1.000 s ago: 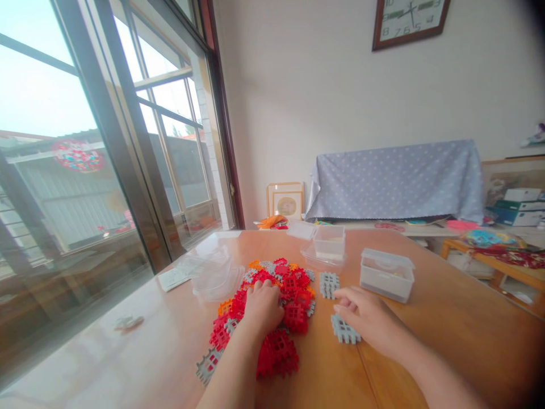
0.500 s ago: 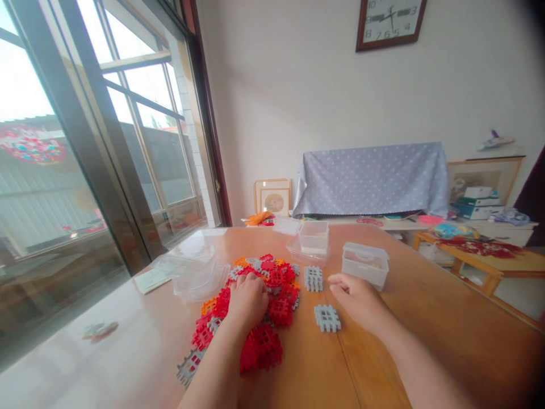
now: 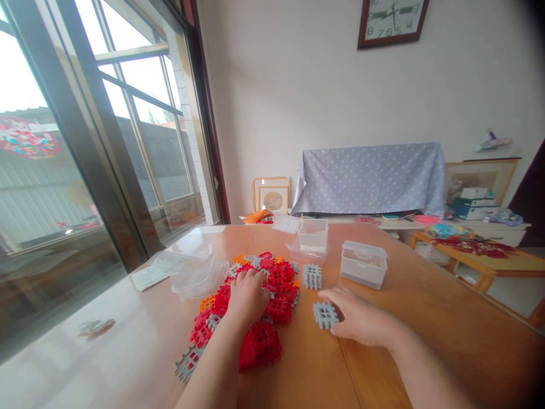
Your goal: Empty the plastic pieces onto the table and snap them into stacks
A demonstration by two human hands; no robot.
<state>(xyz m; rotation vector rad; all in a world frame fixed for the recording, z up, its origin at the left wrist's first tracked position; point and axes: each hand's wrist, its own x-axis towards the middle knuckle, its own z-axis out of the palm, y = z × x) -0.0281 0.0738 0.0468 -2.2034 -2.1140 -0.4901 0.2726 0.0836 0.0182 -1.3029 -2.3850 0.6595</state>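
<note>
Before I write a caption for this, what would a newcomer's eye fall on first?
Likely the bright heap of red, orange and gray pieces on the table, with the left hand over it. Just right of it, the right hand is open beside the nearer gray block. Beyond the table hangs a dotted blue-gray cloth.

Worn on my head, the camera looks forward and slightly down over the table (image 3: 306,369), close enough that my forearms (image 3: 219,352) run in from the bottom edge. It faces the far wall (image 3: 276,91), cropping the clock (image 3: 392,24), with the window (image 3: 170,153) at left; the right margin seems vignetted.
</note>
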